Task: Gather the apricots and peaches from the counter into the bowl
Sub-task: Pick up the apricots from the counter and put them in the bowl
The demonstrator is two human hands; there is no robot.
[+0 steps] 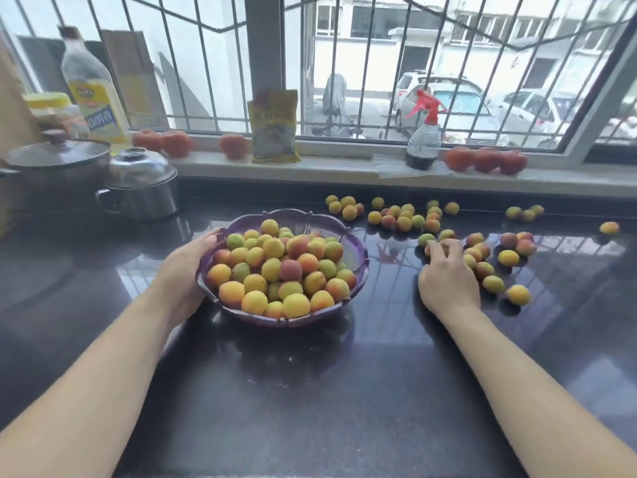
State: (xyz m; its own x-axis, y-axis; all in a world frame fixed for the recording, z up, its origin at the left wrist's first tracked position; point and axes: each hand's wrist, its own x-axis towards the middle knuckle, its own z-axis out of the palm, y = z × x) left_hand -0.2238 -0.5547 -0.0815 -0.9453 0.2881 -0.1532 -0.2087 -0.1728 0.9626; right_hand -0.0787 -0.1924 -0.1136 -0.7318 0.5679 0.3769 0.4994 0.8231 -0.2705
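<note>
A purple scalloped bowl (356,251) stands on the dark counter, heaped with several yellow, orange and reddish apricots and peaches (275,270). My left hand (186,267) grips the bowl's left rim. My right hand (446,274) lies to the right of the bowl, its fingers curled over an orange fruit (444,244) at the edge of a loose cluster. More loose fruit (403,215) is scattered behind and to the right, as far as a single one (609,228) at the far right.
Two lidded steel pots (138,188) stand at the back left beside an oil bottle (93,88). The window sill holds tomatoes (486,159), a yellow packet (274,127) and a spray bottle (422,136). Bare dark counter (310,391) lies in front of the bowl.
</note>
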